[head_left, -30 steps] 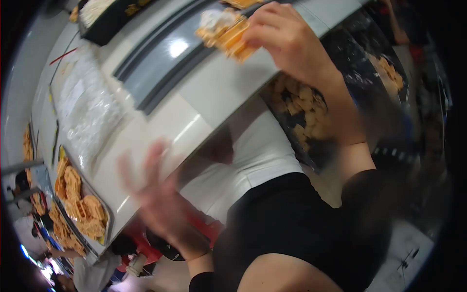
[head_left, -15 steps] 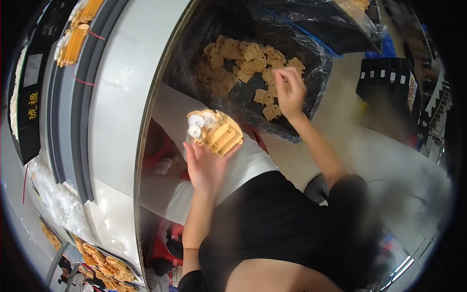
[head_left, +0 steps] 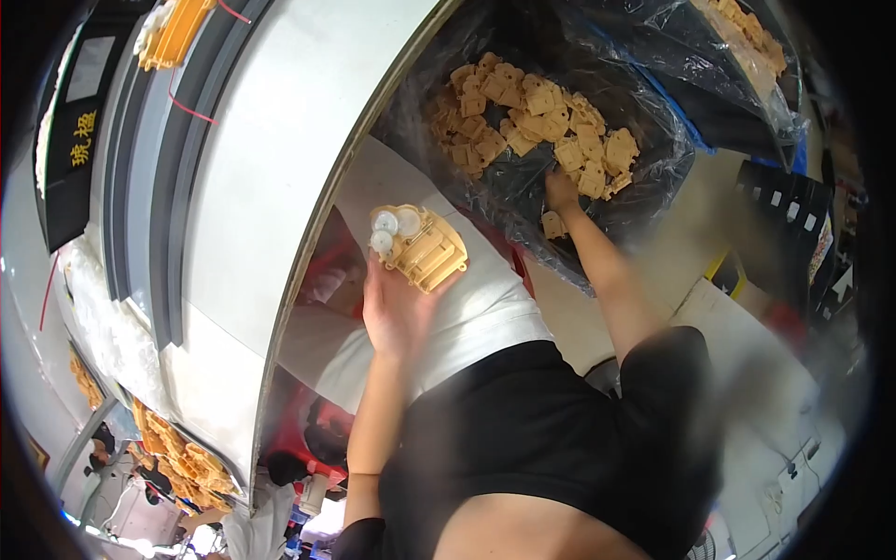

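My left hand [head_left: 399, 313] holds a tan plastic gear housing [head_left: 431, 250] above my lap, its open side up. Two or three white gears [head_left: 396, 225] sit at one end of the housing. The fingers lie mostly hidden beneath it, with the thumb along its edge. My right hand [head_left: 562, 190] is down inside a bin lined with clear plastic [head_left: 658, 201], beside a heap of flat tan plastic covers [head_left: 541, 112]. One loose cover [head_left: 553, 225] lies near the right wrist. The right fingers are dim and partly hidden, so whether they grip a cover does not show.
On my left a pale worktop [head_left: 252, 168] curves past, with grey rails [head_left: 191, 168] along it. More tan parts [head_left: 182, 462] lie at the lower left, near a clear plastic bag [head_left: 107, 322]. Another lined container [head_left: 691, 84] stands beyond the bin, and a black box [head_left: 784, 205] at the right.
My right hand has gone from above the covers down into the bin. The left hand still holds the housing, tilted slightly differently. The whole view has shifted, bringing the bin further right.
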The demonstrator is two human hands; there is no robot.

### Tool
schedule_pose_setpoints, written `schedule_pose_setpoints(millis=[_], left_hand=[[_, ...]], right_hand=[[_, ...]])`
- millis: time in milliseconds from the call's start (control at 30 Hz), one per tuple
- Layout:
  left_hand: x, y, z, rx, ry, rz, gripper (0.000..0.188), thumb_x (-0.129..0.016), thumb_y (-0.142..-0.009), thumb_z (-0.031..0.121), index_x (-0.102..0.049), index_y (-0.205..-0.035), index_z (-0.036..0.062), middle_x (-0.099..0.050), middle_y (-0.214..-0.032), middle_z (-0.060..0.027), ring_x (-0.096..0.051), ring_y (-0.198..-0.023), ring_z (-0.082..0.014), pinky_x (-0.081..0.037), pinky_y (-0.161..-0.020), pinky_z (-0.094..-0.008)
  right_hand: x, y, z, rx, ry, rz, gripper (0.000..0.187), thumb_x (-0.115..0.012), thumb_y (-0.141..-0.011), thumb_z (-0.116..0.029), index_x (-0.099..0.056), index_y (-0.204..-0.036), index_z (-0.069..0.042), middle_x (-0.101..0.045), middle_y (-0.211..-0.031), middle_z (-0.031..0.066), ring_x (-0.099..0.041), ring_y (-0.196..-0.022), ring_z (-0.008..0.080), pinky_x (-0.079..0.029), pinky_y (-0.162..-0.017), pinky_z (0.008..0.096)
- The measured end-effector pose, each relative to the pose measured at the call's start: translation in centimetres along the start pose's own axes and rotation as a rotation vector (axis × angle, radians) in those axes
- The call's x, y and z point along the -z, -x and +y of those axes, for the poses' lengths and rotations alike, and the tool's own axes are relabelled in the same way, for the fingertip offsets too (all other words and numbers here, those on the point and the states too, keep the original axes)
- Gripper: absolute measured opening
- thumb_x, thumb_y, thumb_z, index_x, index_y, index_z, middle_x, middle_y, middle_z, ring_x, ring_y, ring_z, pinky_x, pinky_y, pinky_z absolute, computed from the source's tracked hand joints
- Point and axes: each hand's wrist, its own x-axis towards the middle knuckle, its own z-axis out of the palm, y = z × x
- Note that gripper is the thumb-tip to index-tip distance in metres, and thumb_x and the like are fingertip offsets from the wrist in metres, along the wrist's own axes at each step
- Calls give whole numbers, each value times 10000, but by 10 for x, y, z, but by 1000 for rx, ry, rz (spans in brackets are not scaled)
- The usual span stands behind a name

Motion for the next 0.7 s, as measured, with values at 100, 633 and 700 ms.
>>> schedule_pose_setpoints(millis=[100,633,700], left_hand=[[-3,-4,-3,59,39,-67,604,-434,-964,458,-258,-1449,144,-352,-1455,-127,-399,-1327,-330,-385,-1031,-566],[4,14,-13,-57,124,-110,483,-364,-1007,432,-216,-1419,228,-288,-1485,-97,-340,-1364,-305,-371,-1052,-534],[6,15,-12,-104,90,-135,487,-375,-1004,448,-232,-1406,213,-306,-1470,-87,-353,-1355,-283,-366,-1058,-507]], right_hand=[[18,8,28,-256,-249,125,423,-669,-774,-51,-539,-1173,2,-642,-1006,235,-630,-933,396,-530,-764,412],[255,249,-132,269,-2034,-162,126,-606,-909,-34,-519,-995,-2,-650,-990,96,-623,-932,127,-512,-860,288],[250,248,-140,396,-1888,-228,139,-592,-922,-70,-519,-1022,-6,-632,-1019,103,-627,-948,129,-519,-848,297]])
